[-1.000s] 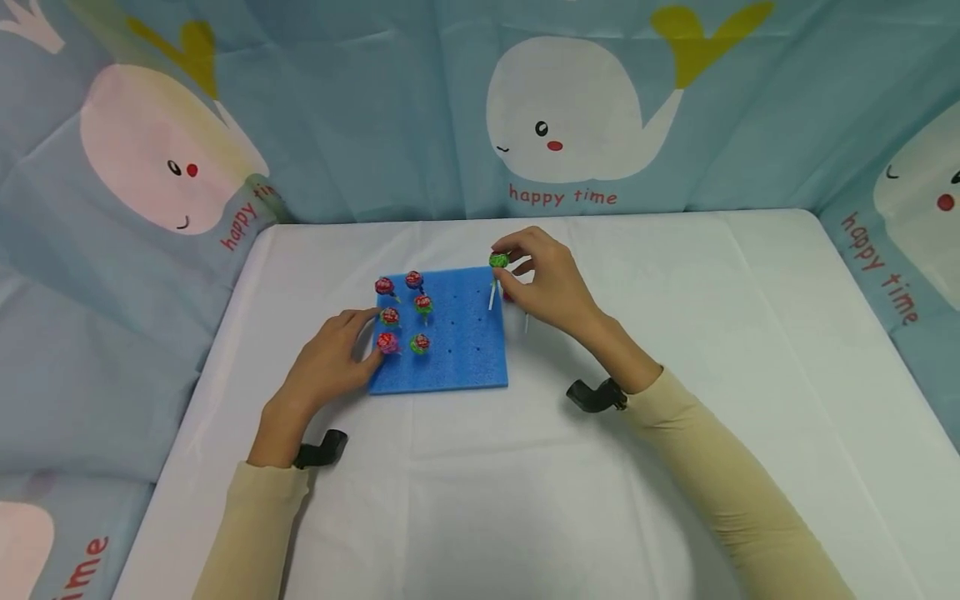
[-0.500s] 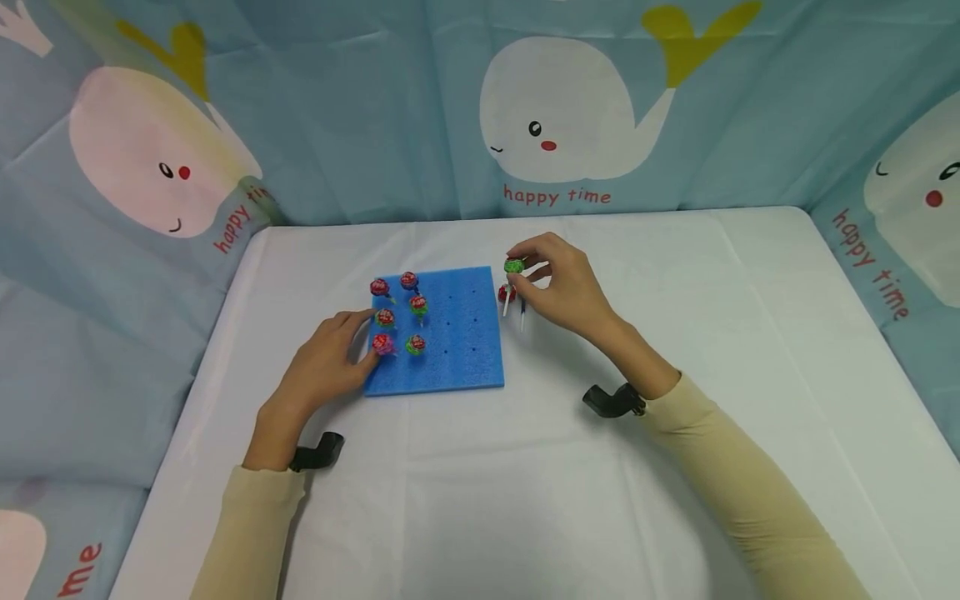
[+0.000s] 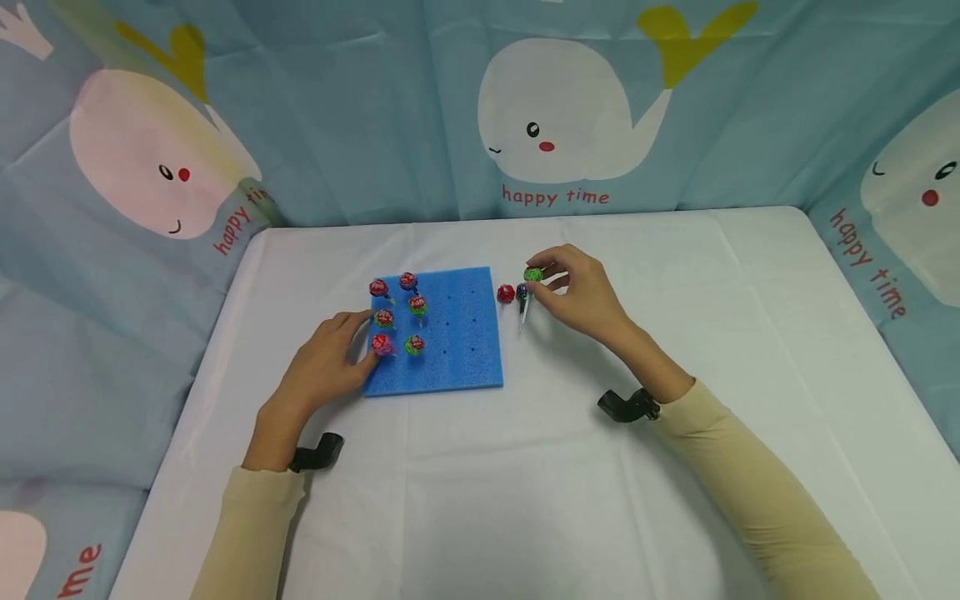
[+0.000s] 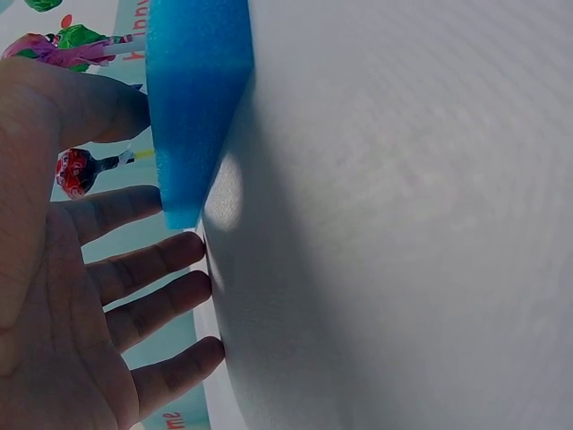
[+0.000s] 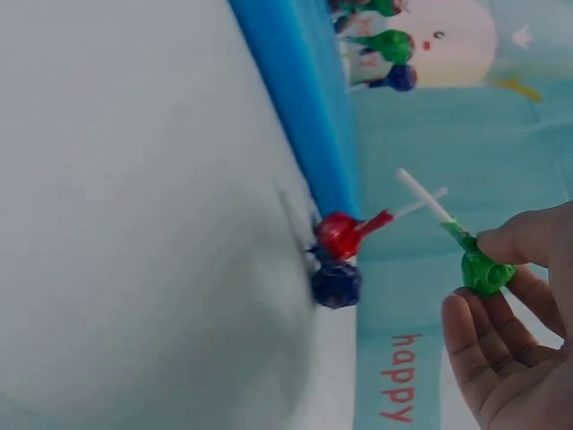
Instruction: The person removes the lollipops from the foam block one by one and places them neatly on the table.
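Note:
A blue foam board [image 3: 468, 367] with rows of small holes lies on the table. Several wrapped lollipops stand in its two left columns, among them a pink one [image 3: 382, 344]. My left hand [image 3: 322, 358] touches the board's left edge, its thumb on the top face and its fingers extended, as the left wrist view shows. To the right of the board, my right hand [image 3: 581, 292] pinches a green lollipop [image 5: 486, 271] by its head, above the table with the stick free. Just beside it, a red lollipop [image 3: 506, 293] and a dark blue lollipop [image 5: 337, 285] lie on the tabletop.
The table [image 3: 465, 500] has a white cloth over it. Behind and to the sides hangs a blue curtain [image 3: 390, 125] with whale prints. Each wrist carries a black camera mount, such as the right one [image 3: 626, 406].
My right hand has moved right, away from over the board's right edge, with the green lollipop. The red and dark blue lollipops have come into fuller view. My left hand keeps its place.

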Demonstrator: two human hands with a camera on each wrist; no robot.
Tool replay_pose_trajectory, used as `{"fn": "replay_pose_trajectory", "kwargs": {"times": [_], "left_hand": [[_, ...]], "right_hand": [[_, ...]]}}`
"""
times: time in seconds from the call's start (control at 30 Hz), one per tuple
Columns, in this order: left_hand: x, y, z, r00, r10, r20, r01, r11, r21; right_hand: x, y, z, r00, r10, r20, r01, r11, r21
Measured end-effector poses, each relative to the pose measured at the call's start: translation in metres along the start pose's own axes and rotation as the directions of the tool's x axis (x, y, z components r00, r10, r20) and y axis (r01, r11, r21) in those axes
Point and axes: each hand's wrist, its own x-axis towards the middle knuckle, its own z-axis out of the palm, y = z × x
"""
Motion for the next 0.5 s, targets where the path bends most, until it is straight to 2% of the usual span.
{"fn": "replay_pose_trajectory", "kwargs": {"times": [0.23, 0.5], "left_hand": [[-0.002, -0.001, 0.0, 1.0, -0.003, -0.009, 0.003, 1.0, -0.007], [0.001, 0.0, 0.001, 1.0, 0.005, -0.025, -0.006, 1.0, -0.005]], "right_hand": [[-0.004, 0.013, 0.002, 0.999, 0.036, 0.033, -0.035, 0.999, -0.035], [-0.005, 0.023, 0.003, 0.997, 0.057, 0.045, -0.056, 0.998, -0.022]]}}
